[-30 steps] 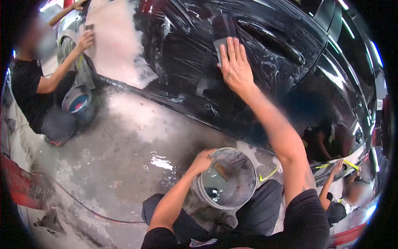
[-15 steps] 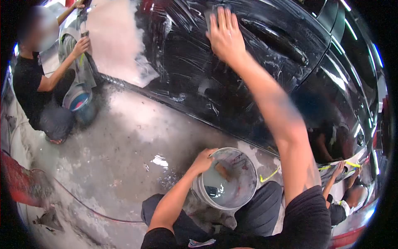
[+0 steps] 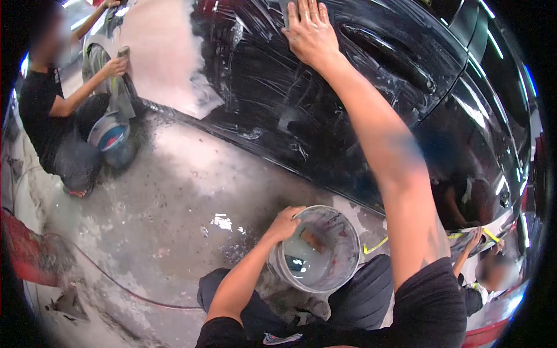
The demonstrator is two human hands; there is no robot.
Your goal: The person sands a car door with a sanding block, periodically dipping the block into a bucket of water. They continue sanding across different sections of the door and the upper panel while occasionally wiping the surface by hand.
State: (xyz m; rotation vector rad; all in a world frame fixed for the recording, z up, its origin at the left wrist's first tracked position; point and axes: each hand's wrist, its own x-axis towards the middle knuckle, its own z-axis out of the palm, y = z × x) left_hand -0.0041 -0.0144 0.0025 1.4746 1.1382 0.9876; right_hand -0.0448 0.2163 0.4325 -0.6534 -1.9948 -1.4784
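High on the wet black car door (image 3: 255, 110), my right hand (image 3: 313, 35) presses a grey sanding sheet (image 3: 285, 14) flat against the panel, fingers stretched over it. Most of the sheet is hidden under the palm. Milky streaks cover the paint around it, and the door handle (image 3: 389, 55) is to the right of my hand. Between my knees stands a whitish bucket (image 3: 350, 261), its rim gripped by my left hand (image 3: 284, 224). Cloudy water, a brown block (image 3: 313, 239) and a dark piece (image 3: 296, 264) show inside.
At left a co-worker (image 3: 43, 116) holds a block against a pale sanded panel (image 3: 159, 58), beside another bucket (image 3: 110, 136). A second person (image 3: 493, 272) works at lower right near yellow tape (image 3: 376, 246). A hose (image 3: 122, 288) crosses the wet floor (image 3: 191, 174).
My right hand has slid up and slightly left on the door with the sanding sheet. My left hand stays on the bucket rim. The left co-worker's lower hand has shifted slightly.
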